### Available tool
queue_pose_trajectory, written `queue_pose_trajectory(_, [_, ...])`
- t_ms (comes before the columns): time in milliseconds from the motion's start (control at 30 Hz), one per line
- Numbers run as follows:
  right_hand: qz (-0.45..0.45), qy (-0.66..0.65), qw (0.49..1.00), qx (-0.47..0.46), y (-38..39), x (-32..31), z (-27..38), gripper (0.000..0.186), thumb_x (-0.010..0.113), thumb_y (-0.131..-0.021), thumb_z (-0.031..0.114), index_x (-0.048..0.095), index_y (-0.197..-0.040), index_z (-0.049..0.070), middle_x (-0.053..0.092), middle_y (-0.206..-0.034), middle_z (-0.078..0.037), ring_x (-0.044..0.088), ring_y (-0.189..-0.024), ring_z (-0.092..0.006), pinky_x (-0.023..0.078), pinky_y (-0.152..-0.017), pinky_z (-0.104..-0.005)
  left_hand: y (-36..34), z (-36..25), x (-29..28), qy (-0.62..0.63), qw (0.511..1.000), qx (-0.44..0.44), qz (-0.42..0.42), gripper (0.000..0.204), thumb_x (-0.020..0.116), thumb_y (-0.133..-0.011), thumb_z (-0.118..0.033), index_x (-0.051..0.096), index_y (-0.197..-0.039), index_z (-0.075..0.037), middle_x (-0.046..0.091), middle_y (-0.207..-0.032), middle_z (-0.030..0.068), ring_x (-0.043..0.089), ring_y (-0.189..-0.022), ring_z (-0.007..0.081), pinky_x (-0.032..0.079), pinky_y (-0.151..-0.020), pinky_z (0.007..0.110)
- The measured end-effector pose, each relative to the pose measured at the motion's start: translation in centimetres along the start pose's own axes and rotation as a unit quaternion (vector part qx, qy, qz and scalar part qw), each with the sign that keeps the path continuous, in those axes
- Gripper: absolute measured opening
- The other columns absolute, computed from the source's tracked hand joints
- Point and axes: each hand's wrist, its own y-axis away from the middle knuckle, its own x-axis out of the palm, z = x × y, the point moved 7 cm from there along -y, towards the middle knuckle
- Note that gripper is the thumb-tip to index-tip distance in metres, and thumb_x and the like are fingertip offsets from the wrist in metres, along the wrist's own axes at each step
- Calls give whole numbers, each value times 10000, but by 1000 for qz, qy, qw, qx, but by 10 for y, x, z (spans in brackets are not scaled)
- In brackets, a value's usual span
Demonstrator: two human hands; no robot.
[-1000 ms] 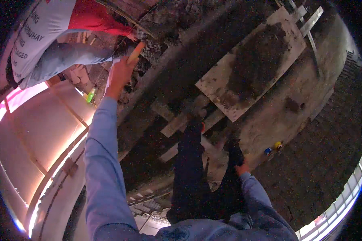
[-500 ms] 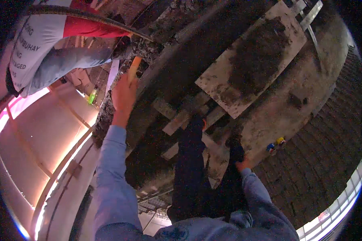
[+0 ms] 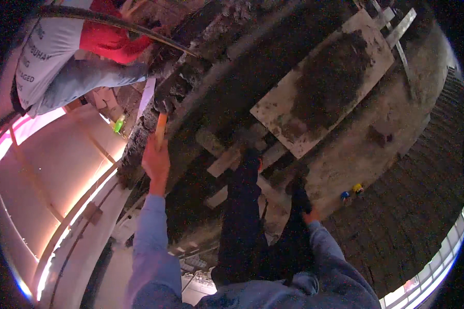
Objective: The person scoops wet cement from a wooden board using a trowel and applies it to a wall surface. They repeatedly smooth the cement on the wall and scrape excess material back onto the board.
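Observation:
My left hand (image 3: pixel 156 160) is closed around the orange handle (image 3: pixel 161 126) of a tool, held at the rough dark wall edge on the left. The tool's head is hard to make out against the dark, crumbly material (image 3: pixel 178 85). My right hand (image 3: pixel 311 215) rests against my dark trouser leg on the right, its fingers largely hidden in shadow. Beyond my feet lies a pale rectangular board (image 3: pixel 273 110) with a broad patch of dark, mortar-like material (image 3: pixel 335 72) on it.
Another person in a red-sleeved shirt (image 3: pixel 111 41) crouches at the upper left, near a dark curved bar (image 3: pixel 108 21). Wooden pieces (image 3: pixel 224 160) lie by my feet. Small blue (image 3: pixel 345 195) and yellow (image 3: pixel 358 189) items sit right of my leg, by ridged dark roofing (image 3: pixel 397 226).
My left hand has come down nearer to me with the orange-handled tool. The other person's red-sleeved arm has drawn back. My right hand stays at my leg.

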Motion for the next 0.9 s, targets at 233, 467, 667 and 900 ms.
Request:
queue_pose_trajectory(233, [104, 31, 988, 111, 24, -45, 67, 764, 748, -748, 321, 447, -1411, 88, 613, -1273, -192, 588, -1168, -378, 466, -1014, -445, -64, -31, 5, 19, 999, 39, -29, 456, 638, -898, -328, 578, -1283, -92, 669, -1124, 175, 658, -963, 371, 520, -802, 470])
queue_pose_trajectory(467, [117, 70, 985, 106, 23, -29, 68, 719, 727, -777, 318, 461, -1395, 65, 618, -1259, -206, 592, -1156, -391, 466, -1012, -455, -95, -112, 13, 60, 989, 133, -9, 450, 628, -881, -266, 559, -1298, -113, 670, -1108, 177, 657, -954, 387, 519, -801, 476])
queue_pose_trajectory(667, [0, 2, 1000, 23, 4, 19, -8, 641, 735, -784, 299, 522, -1320, 19, 678, -1130, -219, 638, -1054, -403, 516, -912, -470, -51, -61, 16, 86, 993, 73, 34, 411, 643, -883, -211, 578, -1276, -110, 644, -1176, 161, 611, -1073, 357, 494, -886, 448])
queue_pose_trajectory(900, [16, -43, 999, -21, 34, -13, 44, 663, 717, -792, 272, 476, -1369, 52, 671, -1126, -234, 651, -1034, -395, 528, -886, -464, 16, 30, -5, -21, 999, -18, -24, 414, 666, -882, -226, 587, -1268, -98, 661, -1135, 136, 630, -1002, 364, 506, -846, 467])
